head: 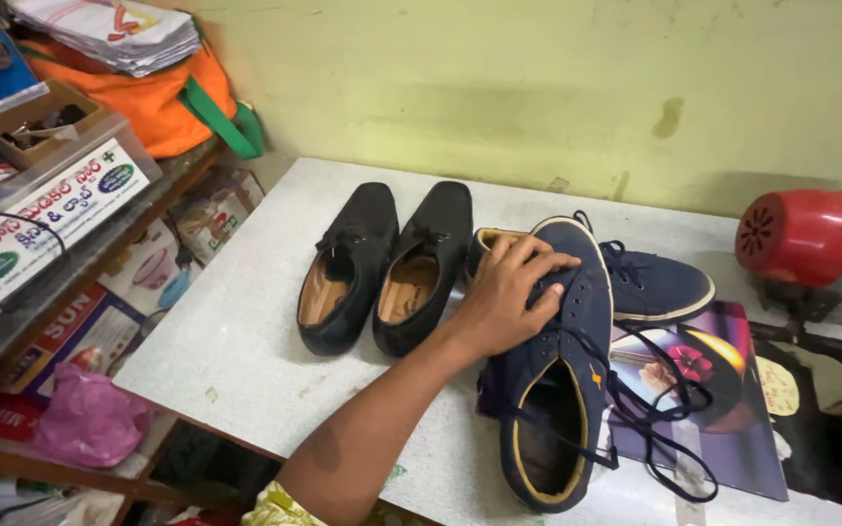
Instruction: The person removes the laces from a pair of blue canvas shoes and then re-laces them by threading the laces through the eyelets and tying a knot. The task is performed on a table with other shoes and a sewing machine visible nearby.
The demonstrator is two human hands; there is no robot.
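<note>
left hand (504, 297) flat, fingers spread over navy sneaker (557, 370), not pinching | sneaker's long axis runs toe-away, just right of black shoes (382, 263) | right hand not in view, so left's nearer

Left hand (506, 297) lies palm-down on the near navy shoe (557, 390), fingers spread over its laces. A second navy shoe (660, 284) lies behind it, toe pointing right. Two black shoes (382, 268) stand side by side just left, on the white table (236, 341).
</note>
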